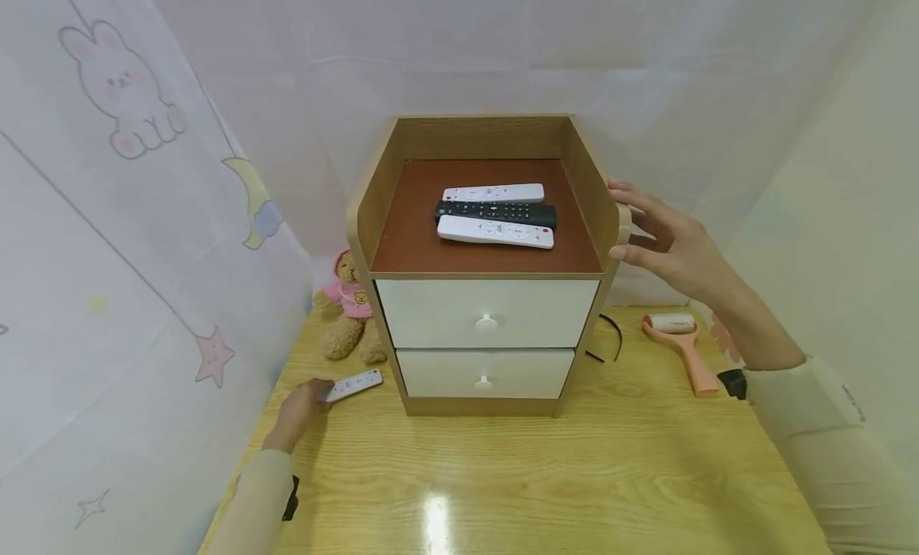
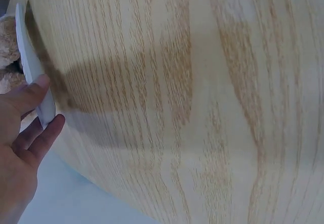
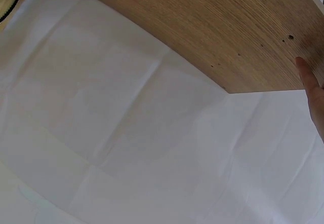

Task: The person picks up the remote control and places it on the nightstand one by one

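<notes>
My left hand [image 1: 296, 415] pinches one end of a white remote control [image 1: 355, 385] low over the table, left of a small wooden cabinet [image 1: 479, 407]. In the left wrist view the thumb lies on one face of this remote [image 2: 31, 57] and fingers are on the other side. My right hand [image 1: 682, 252] is at the cabinet's right side panel [image 3: 238, 26], fingers spread and touching near its upper front edge. On the cabinet's brown top lie a white remote [image 1: 517, 193], a black remote [image 1: 531, 214] and another white remote [image 1: 495, 231], side by side.
Two white drawers [image 1: 431, 312] with knobs are closed. A teddy bear [image 1: 345, 340] in pink sits by the cabinet's left side. To the right are a black headband [image 1: 619, 336] and an orange-handled lint roller [image 1: 692, 360]. White cloth walls [image 1: 287, 164] surround the table [image 1: 546, 475].
</notes>
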A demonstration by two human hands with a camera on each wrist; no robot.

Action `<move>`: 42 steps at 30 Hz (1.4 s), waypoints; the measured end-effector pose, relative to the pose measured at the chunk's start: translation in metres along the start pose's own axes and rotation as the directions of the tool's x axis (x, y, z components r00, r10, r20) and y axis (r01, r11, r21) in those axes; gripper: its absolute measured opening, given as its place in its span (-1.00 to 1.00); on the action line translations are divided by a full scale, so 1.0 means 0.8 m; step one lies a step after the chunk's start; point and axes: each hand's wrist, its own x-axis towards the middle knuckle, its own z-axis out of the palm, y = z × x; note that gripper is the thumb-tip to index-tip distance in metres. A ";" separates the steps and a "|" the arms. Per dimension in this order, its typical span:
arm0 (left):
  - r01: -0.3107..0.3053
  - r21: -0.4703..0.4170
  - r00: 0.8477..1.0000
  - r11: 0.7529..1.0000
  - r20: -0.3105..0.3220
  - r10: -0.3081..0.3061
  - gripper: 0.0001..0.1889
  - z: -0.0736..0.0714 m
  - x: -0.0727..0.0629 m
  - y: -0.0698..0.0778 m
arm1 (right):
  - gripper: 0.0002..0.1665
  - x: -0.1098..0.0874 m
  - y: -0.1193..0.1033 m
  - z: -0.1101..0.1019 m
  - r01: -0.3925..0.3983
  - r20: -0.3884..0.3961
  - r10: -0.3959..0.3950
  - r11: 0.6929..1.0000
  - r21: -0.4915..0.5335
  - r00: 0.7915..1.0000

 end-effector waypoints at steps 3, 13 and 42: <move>-0.007 -0.004 1.000 1.000 -0.018 0.007 -0.51 -0.003 -0.003 0.003 | -0.17 0.000 0.000 0.000 -0.001 0.000 0.001 1.000 0.005 1.000; -0.133 0.008 0.978 0.991 -0.159 0.133 -0.55 -0.025 -0.020 0.020 | -0.17 -0.001 -0.003 -0.001 -0.019 0.004 0.019 1.000 -0.017 1.000; -0.319 0.038 0.736 0.947 -0.620 0.273 -0.47 -0.157 -0.025 0.117 | -0.17 -0.001 -0.003 -0.001 -0.019 0.004 0.019 1.000 0.001 1.000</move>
